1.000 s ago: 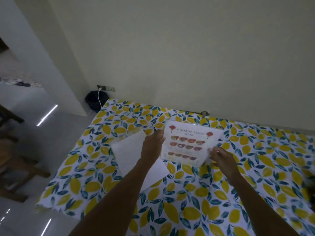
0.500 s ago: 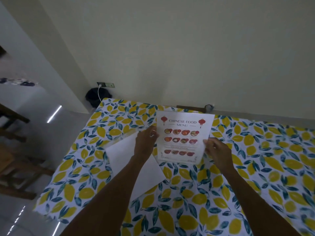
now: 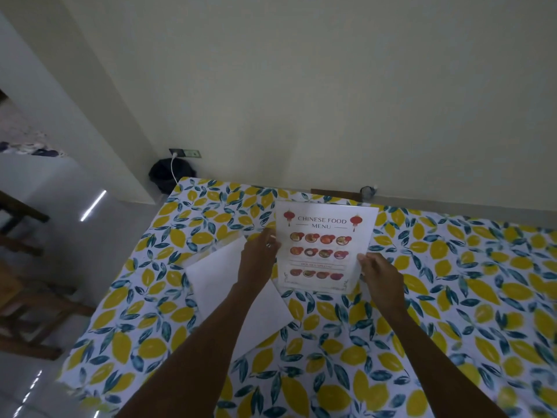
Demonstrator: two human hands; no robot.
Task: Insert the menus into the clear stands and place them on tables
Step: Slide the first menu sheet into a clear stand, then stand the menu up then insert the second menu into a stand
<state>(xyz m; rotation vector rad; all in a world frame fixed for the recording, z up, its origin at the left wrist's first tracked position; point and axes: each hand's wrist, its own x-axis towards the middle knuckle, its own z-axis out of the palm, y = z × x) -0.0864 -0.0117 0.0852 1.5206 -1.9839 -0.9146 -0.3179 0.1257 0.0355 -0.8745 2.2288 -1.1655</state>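
Observation:
A white "Chinese Food Menu" sheet [image 3: 325, 245] with red lanterns and rows of dish pictures stands upright over the lemon-print tablecloth [image 3: 452, 297], facing me. Its top edge shows a glossy rim, so it seems to sit inside a clear stand, though I cannot tell for sure. My left hand [image 3: 259, 257] grips its left edge at mid height. My right hand [image 3: 379, 276] pinches its lower right edge. A stack of white sheets [image 3: 217, 279] lies flat on the table under my left forearm.
The table butts against a pale wall at the back. A small dark object [image 3: 367, 192] sits at the wall behind the menu. A black bin [image 3: 167, 176] and a socket with a white cable stand at the left corner. Wooden chair frames [image 3: 27, 297] stand left on the tiled floor.
The menu has been raised from a tilt to upright and turned square toward me. Both hands kept hold of its edges and shifted slightly left.

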